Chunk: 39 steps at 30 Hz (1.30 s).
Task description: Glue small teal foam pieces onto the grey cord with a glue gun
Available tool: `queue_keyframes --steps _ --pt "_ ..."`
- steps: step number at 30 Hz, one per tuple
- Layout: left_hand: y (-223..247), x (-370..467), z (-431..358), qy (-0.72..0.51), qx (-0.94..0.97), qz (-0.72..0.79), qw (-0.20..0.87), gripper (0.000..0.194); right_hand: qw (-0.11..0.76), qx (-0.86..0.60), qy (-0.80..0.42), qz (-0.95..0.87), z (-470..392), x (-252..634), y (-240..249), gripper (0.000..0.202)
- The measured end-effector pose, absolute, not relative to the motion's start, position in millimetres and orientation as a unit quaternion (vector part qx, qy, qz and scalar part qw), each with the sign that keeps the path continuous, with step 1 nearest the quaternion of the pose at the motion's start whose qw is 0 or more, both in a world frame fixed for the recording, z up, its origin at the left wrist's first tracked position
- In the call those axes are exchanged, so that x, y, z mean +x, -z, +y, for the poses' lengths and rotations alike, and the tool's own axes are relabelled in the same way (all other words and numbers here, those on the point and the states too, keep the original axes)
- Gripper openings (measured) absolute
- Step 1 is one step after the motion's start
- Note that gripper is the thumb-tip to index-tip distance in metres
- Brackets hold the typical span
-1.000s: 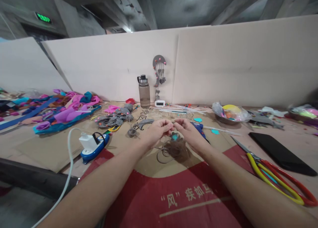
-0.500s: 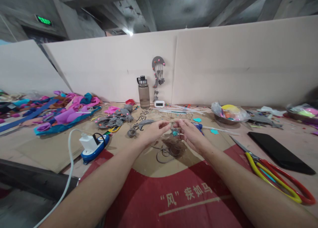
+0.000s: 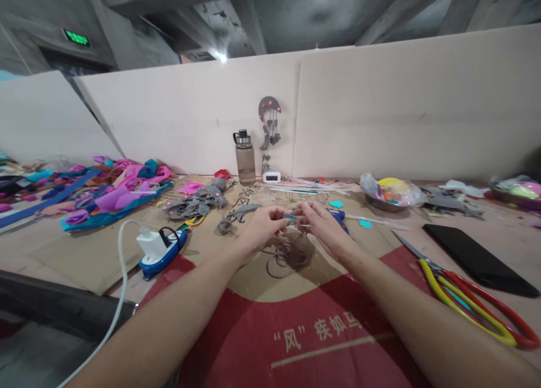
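My left hand (image 3: 270,224) and my right hand (image 3: 315,222) are raised close together over the cardboard. Between their fingertips is a small teal piece (image 3: 291,218), its outline blurred. The left thumb and fingers pinch its left side. On its right side are the fingers of the right hand, curled towards it. Grey cord (image 3: 283,261) lies in loose loops on the cardboard just below both hands. A blue tool (image 3: 339,216), partly hidden, lies behind the right hand. Teal flower-shaped cutouts (image 3: 364,224) are to its right.
Scissors (image 3: 448,281) and a black phone (image 3: 479,258) lie at the right. A power strip (image 3: 163,254) with a white cable is at the left. Behind stand a bottle (image 3: 245,161) and a small clock (image 3: 271,177). Grey felt pieces (image 3: 192,205) and a bowl (image 3: 384,203) flank the work area.
The left thumb and fingers have closed onto the teal piece, which has moved slightly up and left. The right hand has shifted only slightly.
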<state>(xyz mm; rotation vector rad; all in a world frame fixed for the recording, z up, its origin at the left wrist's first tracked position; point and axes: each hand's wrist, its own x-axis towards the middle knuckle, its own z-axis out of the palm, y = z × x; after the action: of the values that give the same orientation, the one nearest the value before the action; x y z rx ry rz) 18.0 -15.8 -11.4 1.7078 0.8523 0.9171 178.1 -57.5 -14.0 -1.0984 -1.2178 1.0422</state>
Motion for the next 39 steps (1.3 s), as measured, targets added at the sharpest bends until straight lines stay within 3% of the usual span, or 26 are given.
queue_keyframes --steps 4,15,22,29,39 --pt "13 18 -15 -0.389 0.686 0.361 0.497 0.017 0.531 -0.461 -0.430 -0.566 -59 176 14 0.030" --pt "3 17 -24 -0.369 0.689 0.378 0.497 0.027 0.474 -0.539 -0.292 -0.632 -54 181 21 0.016" --pt "-3 20 -29 -0.358 0.710 0.388 0.465 0.015 0.456 -0.546 -0.229 -0.665 -54 183 22 0.018" --pt "1 20 -26 -0.338 0.704 0.394 0.485 0.020 0.458 -0.548 -0.215 -0.666 -54 182 21 0.019" --pt "3 19 -21 -0.396 0.659 0.441 0.464 0.011 0.436 -0.560 -0.115 -0.695 -63 176 15 0.013"
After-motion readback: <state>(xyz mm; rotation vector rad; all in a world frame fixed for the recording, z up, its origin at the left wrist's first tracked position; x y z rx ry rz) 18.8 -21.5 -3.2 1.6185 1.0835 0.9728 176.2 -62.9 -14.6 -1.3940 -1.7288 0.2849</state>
